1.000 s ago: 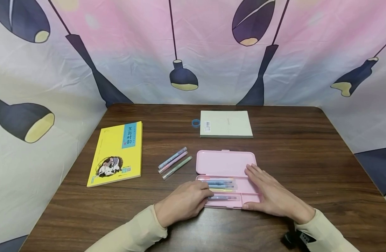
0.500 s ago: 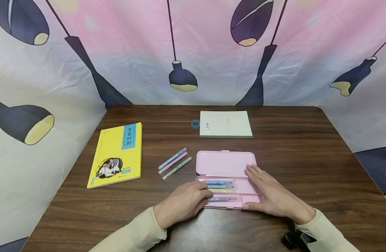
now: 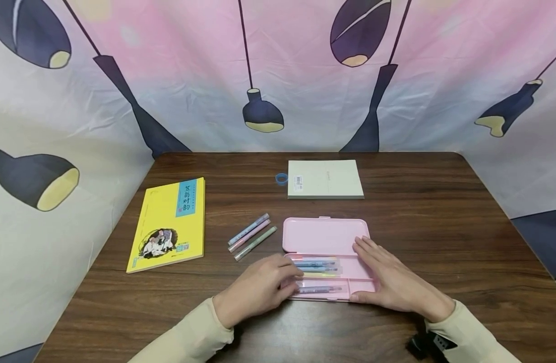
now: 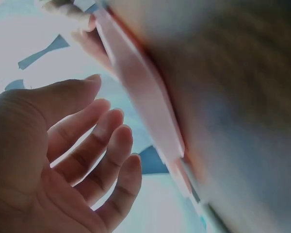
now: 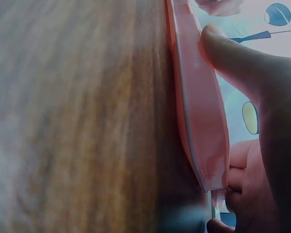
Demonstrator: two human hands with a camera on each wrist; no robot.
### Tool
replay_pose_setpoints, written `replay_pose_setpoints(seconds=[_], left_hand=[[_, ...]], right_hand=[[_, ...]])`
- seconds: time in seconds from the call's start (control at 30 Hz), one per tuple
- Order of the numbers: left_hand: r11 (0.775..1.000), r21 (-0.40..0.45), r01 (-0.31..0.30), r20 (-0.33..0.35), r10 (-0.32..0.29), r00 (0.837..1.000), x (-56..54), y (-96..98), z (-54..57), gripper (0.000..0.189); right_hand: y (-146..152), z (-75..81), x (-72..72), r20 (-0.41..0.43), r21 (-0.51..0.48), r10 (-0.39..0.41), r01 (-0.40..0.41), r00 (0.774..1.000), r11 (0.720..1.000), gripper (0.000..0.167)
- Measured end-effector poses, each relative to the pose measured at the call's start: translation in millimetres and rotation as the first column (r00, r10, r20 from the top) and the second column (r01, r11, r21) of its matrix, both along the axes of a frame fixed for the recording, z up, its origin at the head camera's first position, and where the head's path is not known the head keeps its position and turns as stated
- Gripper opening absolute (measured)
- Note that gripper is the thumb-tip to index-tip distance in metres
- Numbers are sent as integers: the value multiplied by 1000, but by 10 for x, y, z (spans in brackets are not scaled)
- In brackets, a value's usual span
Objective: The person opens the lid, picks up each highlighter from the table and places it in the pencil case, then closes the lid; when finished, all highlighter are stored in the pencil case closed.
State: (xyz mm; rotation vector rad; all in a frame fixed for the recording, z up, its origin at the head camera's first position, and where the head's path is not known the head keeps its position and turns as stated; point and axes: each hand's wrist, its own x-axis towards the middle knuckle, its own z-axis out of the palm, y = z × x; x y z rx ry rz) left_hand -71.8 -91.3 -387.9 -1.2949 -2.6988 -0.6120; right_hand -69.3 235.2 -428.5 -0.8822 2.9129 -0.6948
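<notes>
A pink pencil case [image 3: 324,235] lies on the table with its lid folded back. Several pens [image 3: 315,266] fill its rear compartment, and one greyish-purple pen [image 3: 320,290] lies in the front compartment. My left hand [image 3: 259,285] is at the case's left end, near that pen's end. In the left wrist view the left hand's fingers [image 4: 106,153] are loosely bent with nothing between them. My right hand [image 3: 391,282] rests spread over the case's right end, its thumb at the near rim. From the right wrist, the thumb [image 5: 223,46] touches the case's upper edge.
Three pens, including a green one [image 3: 255,243], lie left of the case. Farther left is a yellow book [image 3: 169,222]. Behind the case are a pale notebook [image 3: 327,179] and a blue ring [image 3: 282,178]. A printed cloth hangs behind the table.
The left hand has drawn slightly left, away from the pen in the front compartment, which has shifted a little toward the near rim. The right hand stays on the case.
</notes>
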Motion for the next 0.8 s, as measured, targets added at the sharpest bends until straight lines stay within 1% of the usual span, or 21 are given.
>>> replay_pose_setpoints(seconds=[0.1,0.2,0.27,0.4,0.5,0.67,0.73,0.8], left_hand=[[998,12,-62,57,61,996,-32,-72,47,19],[991,15,-134,106,131,986,-78,-165,70,28],[984,21,-177,119,173,978,-112,-236,73,35],[966,25,-256,117,251,961,-170,-389,54,48],[946,7,-323,125,320,939,-189,-504,16,54],[903,-36,-428,134,428,894,-200,-652,-41,58],[892,-46,-451,137,452,881,-203,-690,-50,58],[885,-54,-463,135,466,875,-208,-717,-55,57]], right_hand=[[5,-2,1,3,-1,0,0,1000,1000,103],[8,-3,2,4,-5,1,-1,1000,1000,103],[9,-4,2,0,-6,3,-3,1000,1000,102],[8,-7,1,-14,-6,6,-6,1000,1000,102],[5,-9,4,-17,-4,10,-10,1000,1000,102],[4,2,6,-15,-1,9,-9,1000,1000,102],[3,8,5,-9,2,6,-6,1000,1000,102],[2,11,5,-4,5,3,-3,1000,1000,102]])
